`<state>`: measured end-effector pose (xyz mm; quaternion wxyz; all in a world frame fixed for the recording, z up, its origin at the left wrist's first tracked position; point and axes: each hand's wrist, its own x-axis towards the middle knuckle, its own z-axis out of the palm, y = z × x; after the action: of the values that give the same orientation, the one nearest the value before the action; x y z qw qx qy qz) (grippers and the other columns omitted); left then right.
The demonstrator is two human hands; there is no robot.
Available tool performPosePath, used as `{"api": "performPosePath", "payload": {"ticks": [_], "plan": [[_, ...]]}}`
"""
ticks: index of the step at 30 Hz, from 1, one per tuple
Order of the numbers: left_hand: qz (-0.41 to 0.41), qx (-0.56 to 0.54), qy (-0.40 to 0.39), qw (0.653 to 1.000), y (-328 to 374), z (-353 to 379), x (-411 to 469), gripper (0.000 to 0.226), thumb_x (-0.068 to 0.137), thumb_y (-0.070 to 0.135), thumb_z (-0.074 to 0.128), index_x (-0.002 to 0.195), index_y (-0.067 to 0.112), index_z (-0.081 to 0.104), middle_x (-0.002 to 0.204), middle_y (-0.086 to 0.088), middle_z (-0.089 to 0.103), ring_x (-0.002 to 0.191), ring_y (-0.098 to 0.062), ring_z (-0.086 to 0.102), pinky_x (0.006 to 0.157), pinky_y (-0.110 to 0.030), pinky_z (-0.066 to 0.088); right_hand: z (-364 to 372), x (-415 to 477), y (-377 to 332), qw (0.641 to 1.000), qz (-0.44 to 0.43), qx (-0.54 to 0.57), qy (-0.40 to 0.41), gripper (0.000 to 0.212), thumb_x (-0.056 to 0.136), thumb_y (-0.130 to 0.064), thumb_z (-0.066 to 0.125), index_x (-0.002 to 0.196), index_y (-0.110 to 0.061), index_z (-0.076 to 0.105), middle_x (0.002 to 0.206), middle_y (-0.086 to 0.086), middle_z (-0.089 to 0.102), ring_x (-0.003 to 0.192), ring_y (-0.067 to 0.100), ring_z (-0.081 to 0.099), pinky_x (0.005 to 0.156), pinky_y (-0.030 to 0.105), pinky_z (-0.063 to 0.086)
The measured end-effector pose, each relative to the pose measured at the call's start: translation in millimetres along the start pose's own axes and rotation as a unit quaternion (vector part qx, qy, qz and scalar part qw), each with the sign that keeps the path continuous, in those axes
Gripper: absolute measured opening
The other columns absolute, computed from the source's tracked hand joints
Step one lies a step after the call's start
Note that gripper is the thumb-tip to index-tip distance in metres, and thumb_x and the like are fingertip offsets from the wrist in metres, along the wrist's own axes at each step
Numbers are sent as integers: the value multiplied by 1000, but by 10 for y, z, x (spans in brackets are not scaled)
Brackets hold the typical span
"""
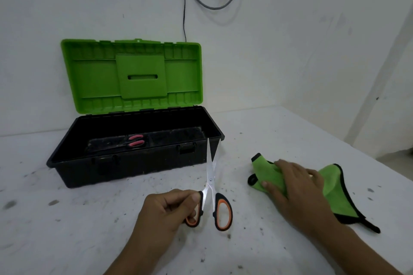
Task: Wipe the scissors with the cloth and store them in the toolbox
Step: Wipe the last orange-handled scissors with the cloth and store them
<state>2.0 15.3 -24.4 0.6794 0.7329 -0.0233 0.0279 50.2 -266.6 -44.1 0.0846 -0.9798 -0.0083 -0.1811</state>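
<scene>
One scissors (211, 182) handle loop half-hidden

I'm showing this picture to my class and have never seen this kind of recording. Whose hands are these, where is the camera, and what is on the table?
There is no machine: a person works bare-handed, and the single camera sits on their head, looking forward and down. The left hand holds orange-handled scissors by one handle loop, blades slightly apart, pointing away. The right hand lies on a green cloth on the white table. Behind stands a black toolbox with its green lid open; red-handled scissors already lie inside.
</scene>
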Motion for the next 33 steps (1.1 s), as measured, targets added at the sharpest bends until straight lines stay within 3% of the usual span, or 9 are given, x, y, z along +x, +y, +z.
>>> {"api": "performPosePath", "payload": {"ticks": [3, 7, 9, 12, 17, 24, 28, 30, 33], "plan": [[-4, -2, 20, 1000, 8, 9, -7, 18, 87, 14, 66, 81, 23, 82, 65, -3, 67, 62, -13, 63, 76, -37, 60, -104, -166, -342, 988, -34, 103, 106, 52, 90, -60, 37, 124, -25, 55, 125, -7, 60, 117, 15, 50, 97, 39, 32], [-33, -63, 58, 996, 91, 117, -31, 20, 85, 12, 69, 76, 24, 82, 68, -1, 74, 61, -9, 68, 69, -31, 61, -329, -417, -955, 918, -29, 393, -40, 41, 91, -61, 42, 121, -39, 58, 93, -23, 70, 88, -5, 64, 67, 8, 46], [-39, -76, 83, 993, 153, 145, -40, 16, 85, 16, 69, 78, 26, 81, 70, 2, 76, 61, -4, 68, 68, -28, 60, -337, -455, -1148, 902, -28, 424, -80, 20, 95, -45, 46, 114, -49, 52, 78, -16, 73, 68, -4, 65, 60, 9, 44], [-21, -32, 95, 995, 214, 96, -57, 16, 87, 23, 67, 81, 28, 81, 68, 4, 72, 51, -5, 58, 56, -16, 51, -367, -416, -1290, 886, -31, 459, -65, 28, 100, -21, 48, 99, -45, 61, 72, -12, 73, 46, 4, 59, 54, 13, 42], [7, 12, 95, 995, 328, 16, -79, 16, 89, 25, 65, 87, 26, 81, 65, 3, 63, 42, -4, 48, 48, -8, 42, -397, -290, -1430, 897, -45, 439, -21, 26, 99, -13, 50, 91, -29, 70, 59, -10, 67, 47, 3, 57, 52, 9, 39], [-10, -52, 105, 993, 356, -85, 6, 14, 86, 20, 69, 82, 23, 82, 81, -5, 73, 48, -8, 61, 58, -21, 53, -387, -218, -1628, 897, -25, 441, -8, 22, 94, -28, 56, 109, -25, 72, 59, -8, 67, 63, -8, 62, 59, 4, 43], [-38, -105, 110, 988, 387, -177, 51, 10, 85, 12, 71, 85, 13, 81, 76, -7, 74, 54, -12, 68, 57, -23, 57, -418, -89, -1661, 921, -77, 381, -33, 91, 56, -96, 33, 126, -41, 51, 98, -22, 57, 92, -12, 53, 70, 4, 40], [-29, -99, 111, 988, 383, -263, 86, 11, 84, 10, 71, 80, 12, 81, 67, -2, 74, 53, -8, 66, 57, -23, 56, -412, 13, -1651, 942, -107, 309, -76, 124, 36, -107, 12, 137, -41, 41, 110, -26, 45, 100, -8, 47, 78, 2, 35], [0, -49, 95, 994, 378, -395, 151, 13, 83, 12, 73, 75, 17, 82, 70, 1, 74, 53, -7, 62, 61, -23, 55, -445, 178, -1695, 956, -151, 217, -129, 141, 31, -106, 0, 147, -34, 33, 110, -24, 42, 103, -2, 40, 84, 9, 33]]}}
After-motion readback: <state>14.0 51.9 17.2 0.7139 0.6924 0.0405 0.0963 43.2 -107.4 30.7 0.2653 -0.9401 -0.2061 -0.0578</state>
